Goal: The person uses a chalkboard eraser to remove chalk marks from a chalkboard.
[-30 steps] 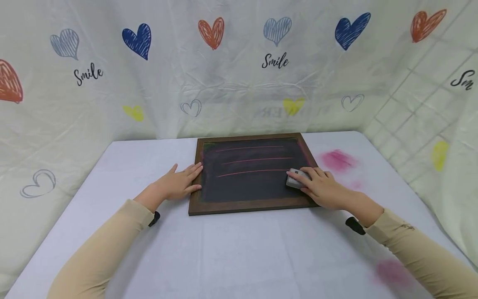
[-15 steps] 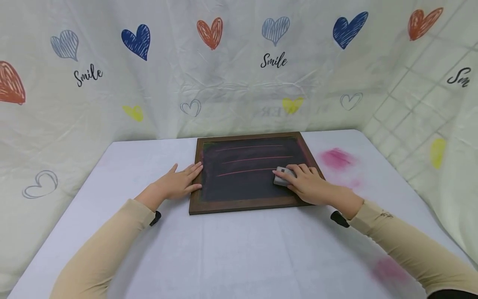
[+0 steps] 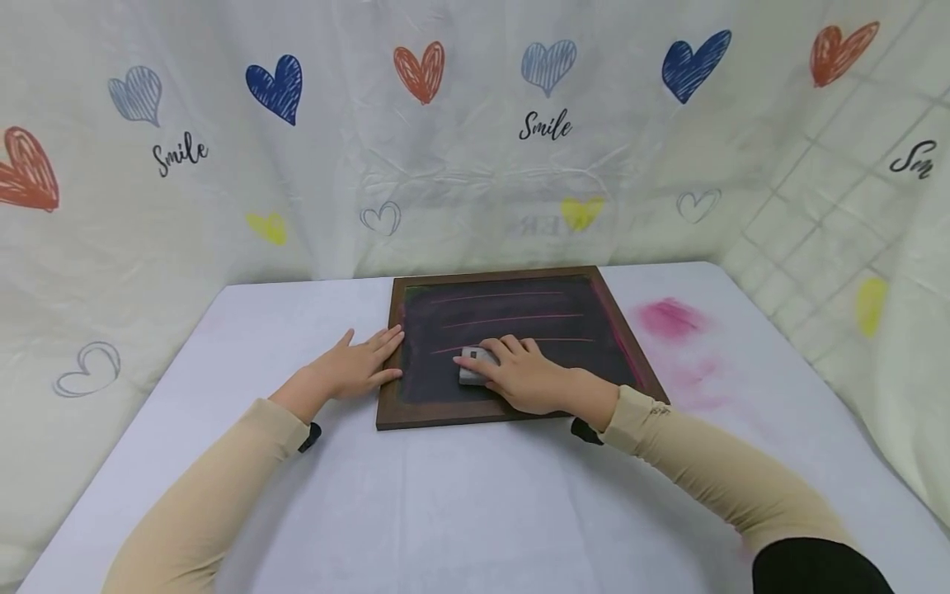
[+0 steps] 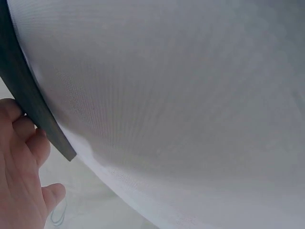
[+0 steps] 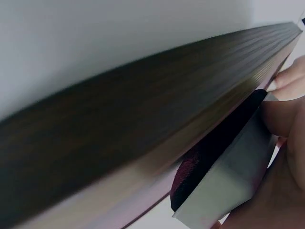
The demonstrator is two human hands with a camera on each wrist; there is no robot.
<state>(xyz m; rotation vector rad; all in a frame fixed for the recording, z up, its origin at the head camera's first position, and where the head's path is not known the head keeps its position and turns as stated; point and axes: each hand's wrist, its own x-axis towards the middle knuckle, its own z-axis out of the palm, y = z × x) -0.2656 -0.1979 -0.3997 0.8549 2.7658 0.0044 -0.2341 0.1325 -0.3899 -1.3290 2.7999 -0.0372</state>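
Observation:
A wood-framed chalkboard [image 3: 426, 388] lies on the table, with three pink chalk lines [image 3: 512, 318] running across its dark face. My right hand [image 3: 538, 379] holds a grey chalkboard eraser [image 3: 472, 378] on the lower left part of the board, below the lowest line. In the right wrist view the eraser [image 5: 228, 176] has its black felt side turned to the board, thumb and fingers gripping its grey back. My left hand [image 3: 343, 369] is spread out, its fingertips resting on the board's left frame edge. The left wrist view shows those fingers beside the frame [image 4: 28, 90].
A white cloth [image 3: 475, 511] covers the table. Pink chalk smudges [image 3: 670, 319] mark it right of the board. A pale curtain [image 3: 460, 165] with printed hearts hangs behind and along the sides. A black object [image 3: 820, 568] is at my right elbow.
My right hand has slid the eraser leftward across the lower part of the board, from near the right frame toward the left. My left hand has stayed at the left frame edge.

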